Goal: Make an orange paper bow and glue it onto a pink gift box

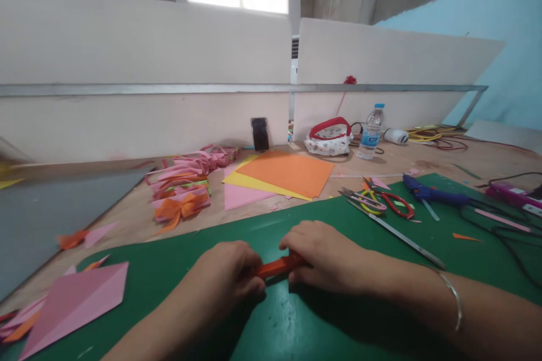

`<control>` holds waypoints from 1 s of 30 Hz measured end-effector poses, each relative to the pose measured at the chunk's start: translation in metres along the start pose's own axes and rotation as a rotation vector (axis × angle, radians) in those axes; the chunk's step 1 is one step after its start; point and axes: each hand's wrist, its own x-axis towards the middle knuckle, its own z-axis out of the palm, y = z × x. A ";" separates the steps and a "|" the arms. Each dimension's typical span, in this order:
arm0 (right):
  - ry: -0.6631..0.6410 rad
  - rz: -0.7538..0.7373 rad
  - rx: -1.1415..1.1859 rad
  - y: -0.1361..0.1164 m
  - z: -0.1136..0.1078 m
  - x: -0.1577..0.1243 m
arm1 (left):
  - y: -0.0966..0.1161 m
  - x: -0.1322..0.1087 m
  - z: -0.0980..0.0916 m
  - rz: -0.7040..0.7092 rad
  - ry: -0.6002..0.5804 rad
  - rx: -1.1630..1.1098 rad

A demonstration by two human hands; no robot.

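A narrow folded strip of orange paper (277,267) stretches between my two hands, just over the green cutting mat (178,271). Its left end is pinched by my left hand (231,271), fingers closed. My right hand (324,259) grips the other end between thumb and curled fingers; the fingers partly cover that end. Beyond my hands lie orange paper sheets (292,169), with a yellow sheet (241,181) and a pink sheet (243,197) partly under them. Folded pink paper (80,302) rests at the mat's left edge.
Right of my hands lie a metal ruler (406,240), scissors (398,203), thread snips (364,198) and a blue glue gun (436,194) with cables. Farther back stand a water bottle (370,134), a pouch (328,138) and a phone (259,134). Pink and orange paper flowers (182,206) pile up at left.
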 end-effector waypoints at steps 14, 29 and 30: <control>0.166 -0.145 -0.066 0.003 0.024 0.009 | 0.003 -0.003 0.006 0.120 0.059 0.155; 0.134 -0.133 -0.062 -0.002 0.021 0.006 | 0.016 -0.005 0.006 0.139 0.081 0.335; 0.142 -0.133 -0.066 -0.002 0.021 0.006 | 0.016 -0.005 0.007 0.142 0.091 0.333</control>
